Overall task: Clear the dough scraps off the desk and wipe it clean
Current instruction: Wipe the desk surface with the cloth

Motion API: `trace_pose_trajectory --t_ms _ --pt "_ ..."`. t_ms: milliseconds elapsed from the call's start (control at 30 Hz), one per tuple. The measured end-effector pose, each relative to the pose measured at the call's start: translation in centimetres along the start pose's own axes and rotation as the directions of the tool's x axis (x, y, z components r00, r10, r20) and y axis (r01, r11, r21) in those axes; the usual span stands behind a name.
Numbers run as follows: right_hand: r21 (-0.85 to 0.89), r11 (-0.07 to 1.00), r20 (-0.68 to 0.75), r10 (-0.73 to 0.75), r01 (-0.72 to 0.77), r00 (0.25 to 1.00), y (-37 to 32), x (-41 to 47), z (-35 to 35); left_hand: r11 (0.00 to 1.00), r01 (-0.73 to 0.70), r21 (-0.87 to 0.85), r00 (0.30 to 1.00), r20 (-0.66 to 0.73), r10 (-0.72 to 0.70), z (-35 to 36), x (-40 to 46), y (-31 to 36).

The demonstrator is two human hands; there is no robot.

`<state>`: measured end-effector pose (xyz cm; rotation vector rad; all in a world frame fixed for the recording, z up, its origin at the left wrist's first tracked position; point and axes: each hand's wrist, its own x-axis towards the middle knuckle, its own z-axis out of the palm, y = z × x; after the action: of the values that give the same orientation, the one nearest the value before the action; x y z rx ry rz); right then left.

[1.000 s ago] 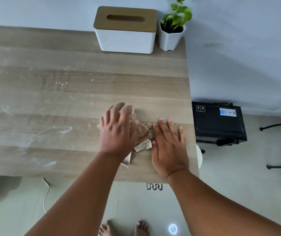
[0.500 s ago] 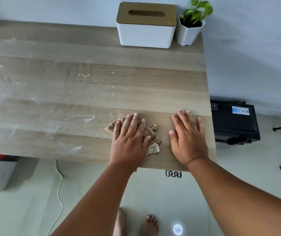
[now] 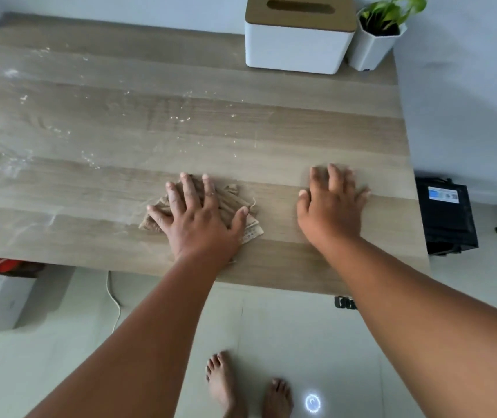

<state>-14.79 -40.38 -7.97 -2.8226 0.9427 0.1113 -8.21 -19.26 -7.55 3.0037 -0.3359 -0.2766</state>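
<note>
1. Dough residue (image 3: 180, 117), a scatter of pale white flecks and floury smears, lies across the middle and left of the light wood-grain bench (image 3: 316, 131); no solid lumps of dough show, so the scrap-clearing part looks done or nearly so, and the wiping step is in hand.
2. Under the left hand (image 3: 199, 218) sits a crumpled beige woven cloth (image 3: 235, 200) with a small printed tag at its near corner, near the front edge of the bench and just right of centre.
3. That hand presses the cloth flat with fingers (image 3: 188, 188) spread and straight, not curled round it.
4. Beside it, well clear of the cloth, the right hand (image 3: 331, 206) rests palm-down on bare wood with its fingers extended, apparently bracing; it holds nothing.
5. Next, the cloth probably needs to sweep leftward and away from the body, over the flecks and the smears near the left edge, with steady downward pressure.
6. A white tissue box with a tan lid (image 3: 298, 34) and a white potted plant (image 3: 376, 40) stand at the far right corner; wiping there calls for care not to knock them.
</note>
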Motion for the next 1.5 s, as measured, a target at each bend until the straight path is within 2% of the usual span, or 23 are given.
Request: trace_pose_trajectory --t_ms 67,167,300,367,433,567,700,800,900,967,1067,1133,1300,1433,1500 --pt "0.01 1.0 -0.012 0.022 -0.021 1.0 -1.8 1.6 0.5 0.995 -0.102 0.017 0.994 -0.022 0.102 0.4 0.5 2.4" --pt "-0.025 0.998 -0.021 0.055 -0.056 0.998 -2.5 2.9 1.0 0.947 -0.32 0.025 0.947 -0.027 0.32 1.0 0.2 3.7" --pt "-0.007 0.999 -0.031 0.053 -0.054 0.998 -2.3 2.7 0.8 0.829 -0.559 -0.002 0.827 -0.069 0.557 0.8 -0.8 0.6" --pt "-0.012 0.999 -0.011 0.053 -0.053 0.999 -2.4 2.6 0.6 0.788 -0.616 -0.002 0.787 -0.058 0.615 0.4 -1.1 -1.8" --pt "-0.022 0.998 0.005 0.056 -0.056 0.998 -2.4 2.5 0.5 0.812 -0.583 0.005 0.811 -0.049 0.583 0.1 -1.3 -4.5" --pt "-0.052 0.997 0.003 0.062 -0.062 0.998 -2.5 2.6 0.5 0.943 -0.332 0.018 0.942 -0.04 0.333 -1.1 1.3 -8.8" --pt "-0.038 0.997 0.002 0.073 -0.073 0.997 -2.6 2.7 0.6 0.985 -0.162 0.05 0.987 -0.008 0.163 -1.1 5.8 -5.9" --pt "0.004 0.996 -0.018 0.089 -0.089 0.996 -2.6 2.7 0.5 0.963 -0.263 0.055 0.964 -0.007 0.264 -0.8 7.7 -0.3" --pt "0.032 0.995 -0.031 0.1 -0.099 0.994 -2.5 2.7 0.3 0.88 -0.47 0.067 0.881 -0.016 0.472 -0.3 6.6 4.1" --pt "0.029 0.995 -0.025 0.1 -0.099 0.995 -2.6 2.8 0.3 0.828 -0.56 0.039 0.827 -0.036 0.561 0.2 4.9 4.4" --pt "0.008 0.995 -0.022 0.097 -0.097 0.995 -2.7 2.7 0.2 0.78 -0.625 0.019 0.778 -0.056 0.625 0.9 3.0 1.1" --pt "0.007 0.995 -0.018 0.099 -0.099 0.995 -2.7 2.6 0.1 0.79 -0.613 0.03 0.787 -0.062 0.613 1.0 2.6 -1.9" --pt "-0.008 0.995 -0.001 0.102 -0.102 0.995 -2.9 2.7 0.0 0.883 -0.47 -0.008 0.88 -0.085 0.467 -0.3 6.8 -6.3" --pt "-0.008 0.995 -0.004 0.095 -0.095 0.995 -2.9 2.7 0.0 0.961 -0.251 -0.115 0.965 -0.104 0.239 -1.4 13.7 -3.3" --pt "-0.001 0.995 -0.003 0.096 -0.096 0.995 -2.9 2.7 0.1 0.969 -0.219 -0.113 0.974 -0.084 0.211 -1.7 16.5 0.0"
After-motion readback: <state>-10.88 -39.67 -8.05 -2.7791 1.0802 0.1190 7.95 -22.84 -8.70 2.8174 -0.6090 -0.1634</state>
